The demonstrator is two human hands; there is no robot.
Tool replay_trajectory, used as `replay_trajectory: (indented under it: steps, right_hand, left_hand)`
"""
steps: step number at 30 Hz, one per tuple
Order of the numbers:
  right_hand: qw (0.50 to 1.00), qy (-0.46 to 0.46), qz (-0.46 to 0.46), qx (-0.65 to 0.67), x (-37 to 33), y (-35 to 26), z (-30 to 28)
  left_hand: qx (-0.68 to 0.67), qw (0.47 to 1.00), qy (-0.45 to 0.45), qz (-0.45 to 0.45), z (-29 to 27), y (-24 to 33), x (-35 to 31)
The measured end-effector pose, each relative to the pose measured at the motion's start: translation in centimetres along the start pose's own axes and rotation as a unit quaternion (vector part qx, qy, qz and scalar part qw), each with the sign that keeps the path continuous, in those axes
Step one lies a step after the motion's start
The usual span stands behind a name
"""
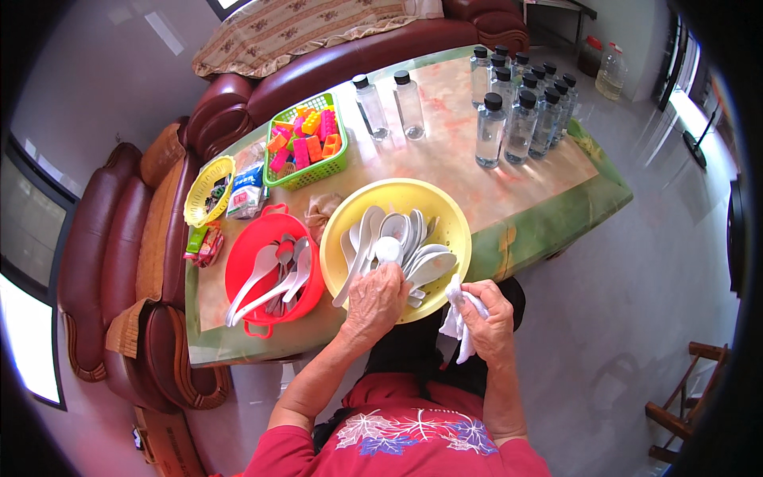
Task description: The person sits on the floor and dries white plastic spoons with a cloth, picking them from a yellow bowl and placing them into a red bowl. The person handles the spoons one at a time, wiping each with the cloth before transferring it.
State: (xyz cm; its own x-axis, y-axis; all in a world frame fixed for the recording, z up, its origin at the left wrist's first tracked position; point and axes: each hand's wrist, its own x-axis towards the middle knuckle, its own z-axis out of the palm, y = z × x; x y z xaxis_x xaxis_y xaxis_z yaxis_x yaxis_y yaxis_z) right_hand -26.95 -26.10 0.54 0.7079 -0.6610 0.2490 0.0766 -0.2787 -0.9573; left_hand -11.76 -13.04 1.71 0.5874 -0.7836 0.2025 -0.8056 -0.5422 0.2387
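A wide yellow basin at the table's near edge holds several white and pale grey spoons, heaped with their bowls pointing different ways. My left hand reaches over its near rim, fingers closed on a white spoon whose round bowl shows above my fingertips; its handle is hidden. To the right of the basin, my right hand grips a crumpled white cloth that hangs below the fingers. Left of the basin, a red basin contains white ladles and several metal spoons.
A green basket of colourful toy blocks, a yellow basket, plastic packets and a brown cloth lie behind the basins. Two black-capped clear bottles stand mid-table, several more at far right. Maroon sofas border the table.
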Motion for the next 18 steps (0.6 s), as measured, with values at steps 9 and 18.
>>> replay_trajectory:
  steps: [9,18]
  right_hand:
    - [1.0,0.002,-0.026,-0.014,-0.1,0.2,0.5]
    - [0.998,0.038,-0.056,-0.017,1.2,-1.7,1.4]
  left_hand:
    - [-0.108,0.991,-0.037,-0.077,-0.4,-0.8,0.6]
    - [-0.477,0.858,0.013,-0.192,-1.0,-0.8,-1.4]
